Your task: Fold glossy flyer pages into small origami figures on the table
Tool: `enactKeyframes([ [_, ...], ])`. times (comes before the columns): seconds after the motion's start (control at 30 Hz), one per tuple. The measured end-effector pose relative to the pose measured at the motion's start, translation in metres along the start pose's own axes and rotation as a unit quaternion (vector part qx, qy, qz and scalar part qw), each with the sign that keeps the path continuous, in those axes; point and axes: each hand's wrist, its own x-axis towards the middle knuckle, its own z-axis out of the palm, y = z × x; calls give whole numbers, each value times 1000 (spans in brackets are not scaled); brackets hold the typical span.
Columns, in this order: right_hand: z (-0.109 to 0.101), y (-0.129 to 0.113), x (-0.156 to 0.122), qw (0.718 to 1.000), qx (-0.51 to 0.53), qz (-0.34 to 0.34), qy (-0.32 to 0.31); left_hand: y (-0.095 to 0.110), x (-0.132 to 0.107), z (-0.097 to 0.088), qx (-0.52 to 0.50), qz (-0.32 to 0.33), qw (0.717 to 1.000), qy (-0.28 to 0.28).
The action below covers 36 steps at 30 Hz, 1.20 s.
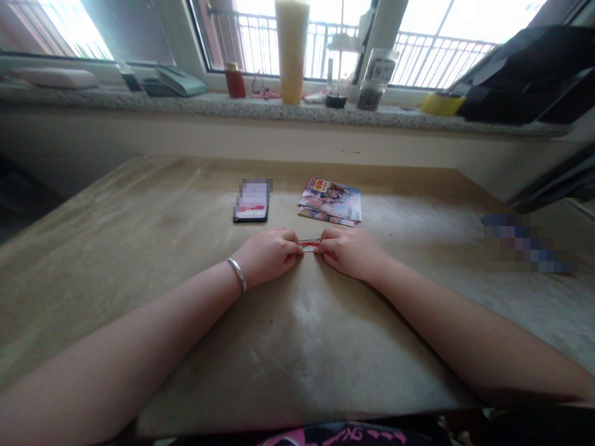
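Nearest, at the bottom edge, is dark cloth with pink lettering (344,433). Two bare forearms reach in from the lower corners over a pale tan table (279,365). The left hand (269,253), with a silver bangle (237,274) at its wrist, and the right hand (351,251) face each other near the middle, well apart from the cloth. Between them is a small, narrow strip (309,244) showing red, white and some green; the fingers of each hand pinch one end, covering it. Its material is too small to tell.

Just beyond the right hand lies a short stack of colourful printed sheets (331,199). To their left, beyond the left hand, is a phone (253,201), partly blurred. A blurred bluish object (527,243) lies far right. Behind the table, a speckled windowsill (209,106) holds a tall yellowish cylinder (292,56) and a red bottle (235,82).
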Motion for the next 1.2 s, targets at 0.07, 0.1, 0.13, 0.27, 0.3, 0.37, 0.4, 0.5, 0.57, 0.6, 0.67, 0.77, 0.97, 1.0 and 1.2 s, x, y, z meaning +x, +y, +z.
enactKeyframes([
  [0.07, -2, 0, 0, 1000, 3, 5, -9, 0, 0, 0, -1, -2, 1000, 1],
  [0.1, -3, 0, -1, 1000, 4, 8, -12, 0, 0, 0, -1, -2, 1000, 1],
  [0.13, -3, 0, -1, 1000, 5, 11, -16, -1, -1, 0, 0, -2, 1000, -1],
  [0.27, -4, 1, -1, 1000, 3, 15, -20, -1, -1, -1, 11, 1, 1000, -6],
  [0.3, -4, 1, -1, 1000, 4, 17, -20, 0, -1, -2, 16, 0, 1000, -7],
  [0.37, -4, 2, -2, 1000, 6, 23, -20, 1, -2, -3, 32, -5, 999, -12],
  [0.4, -3, 2, -2, 999, 7, 25, -21, 1, -2, -4, 41, -9, 999, -14],
  [0.5, -3, 2, -3, 999, 8, 24, -26, 3, -3, -7, 62, -16, 998, -23],
  [0.57, -4, 3, -3, 999, 7, 26, -28, 3, -3, -10, 70, -18, 997, -30],
  [0.6, -4, 3, -3, 999, 6, 29, -30, 3, -3, -11, 75, -18, 996, -34],
  [0.67, -5, 3, -3, 999, 6, 37, -35, 1, -3, -13, 90, -12, 995, -45],
  [0.77, -7, 3, -4, 998, 5, 37, -45, -2, -4, -17, 102, 12, 993, -61],
  [0.97, -9, 6, -6, 998, 0, 41, -55, -6, -4, -18, 89, 20, 993, -75],
  [1.0, -9, 6, -6, 998, 2, 41, -56, -7, -4, -18, 81, 18, 994, -76],
  [1.2, -10, 8, -5, 998, 5, 24, -60, -17, -4, -19, 34, 33, 996, -82],
])
